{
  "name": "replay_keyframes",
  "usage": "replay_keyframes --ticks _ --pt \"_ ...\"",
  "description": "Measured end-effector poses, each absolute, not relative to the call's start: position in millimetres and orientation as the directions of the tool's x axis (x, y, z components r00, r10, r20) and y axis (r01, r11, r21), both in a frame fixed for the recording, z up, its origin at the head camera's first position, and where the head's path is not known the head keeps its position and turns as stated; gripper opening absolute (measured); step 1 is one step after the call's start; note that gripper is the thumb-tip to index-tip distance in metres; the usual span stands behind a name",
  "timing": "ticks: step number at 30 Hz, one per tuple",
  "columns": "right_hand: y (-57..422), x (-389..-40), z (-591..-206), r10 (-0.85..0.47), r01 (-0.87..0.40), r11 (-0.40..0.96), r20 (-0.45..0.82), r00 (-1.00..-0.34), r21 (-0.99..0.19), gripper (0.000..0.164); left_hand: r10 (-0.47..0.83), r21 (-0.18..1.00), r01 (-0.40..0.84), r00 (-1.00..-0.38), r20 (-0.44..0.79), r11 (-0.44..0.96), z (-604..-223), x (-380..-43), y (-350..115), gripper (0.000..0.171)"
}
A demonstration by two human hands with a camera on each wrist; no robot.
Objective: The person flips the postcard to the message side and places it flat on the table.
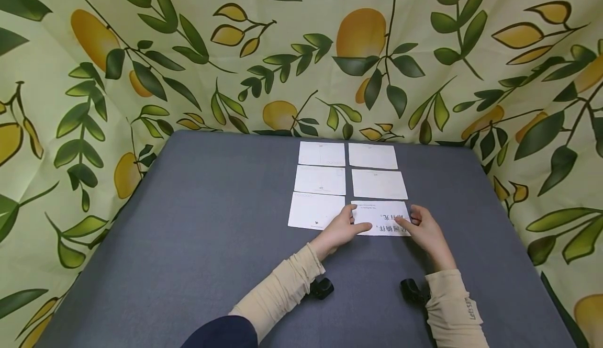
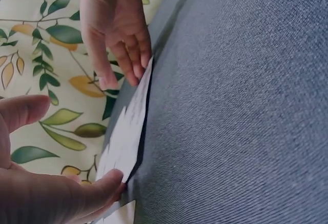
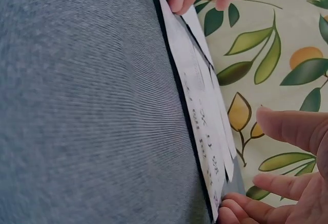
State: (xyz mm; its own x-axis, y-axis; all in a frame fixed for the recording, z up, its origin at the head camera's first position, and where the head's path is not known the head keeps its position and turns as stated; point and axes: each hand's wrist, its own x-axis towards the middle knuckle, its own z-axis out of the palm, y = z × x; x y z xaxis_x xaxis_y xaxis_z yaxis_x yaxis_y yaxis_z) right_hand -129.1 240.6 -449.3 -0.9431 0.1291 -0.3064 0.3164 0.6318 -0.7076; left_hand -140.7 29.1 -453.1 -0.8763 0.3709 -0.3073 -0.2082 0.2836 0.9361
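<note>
A white card (image 1: 374, 213) with printed dark characters lies at the near right of a group of white cards. My left hand (image 1: 336, 234) touches its left edge with the fingers, the thumb held apart. At the card's right edge is my right hand (image 1: 430, 234), fingertips against the side and thumb raised over the corner. In the right wrist view, the printed card (image 3: 192, 96) runs between both hands, with a dark shadow along its near edge. The left wrist view shows the right hand (image 2: 117, 29) at the card's far end, its thumb spread away from the fingers.
Left of the printed card lies another near card (image 1: 313, 210). Behind are the middle cards (image 1: 320, 179) (image 1: 379, 184) and the back cards (image 1: 322, 154) (image 1: 373, 156), in two columns. A grey cloth-covered table (image 1: 198, 206) meets a leaf-patterned curtain (image 1: 301, 86).
</note>
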Motion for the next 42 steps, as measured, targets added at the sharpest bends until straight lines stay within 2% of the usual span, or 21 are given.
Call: replay_keyframes --ticks 5,10,19,26,34,42 --pt "241 -128 -450 0.150 0.335 0.612 -0.310 -0.939 -0.717 0.075 0.356 0.948 -0.259 -0.881 -0.311 0.185 -454 -142 29 0.070" --pt "243 -127 -450 0.158 0.342 0.579 -0.309 -0.938 -0.740 0.072 0.329 0.958 -0.257 -0.900 -0.286 0.128 -456 -144 29 0.067" --pt "241 -123 -450 0.188 0.331 0.473 -0.274 -0.943 -0.816 0.064 0.183 0.984 -0.152 -0.969 -0.167 0.090 -458 -148 34 0.072" --pt "237 -123 -448 0.217 0.269 0.493 -0.183 -0.959 -0.827 0.060 0.075 0.992 -0.120 -0.990 -0.123 0.038 -463 -149 34 0.063" --pt "231 -123 -455 0.289 0.213 0.484 -0.075 -0.954 -0.848 0.063 0.003 0.996 -0.077 -0.997 -0.077 0.033 -465 -151 37 0.052" --pt "235 -126 -476 0.399 0.113 0.381 0.053 -0.916 -0.918 0.042 -0.052 0.996 -0.094 -0.994 -0.093 0.011 -466 -152 36 0.027"
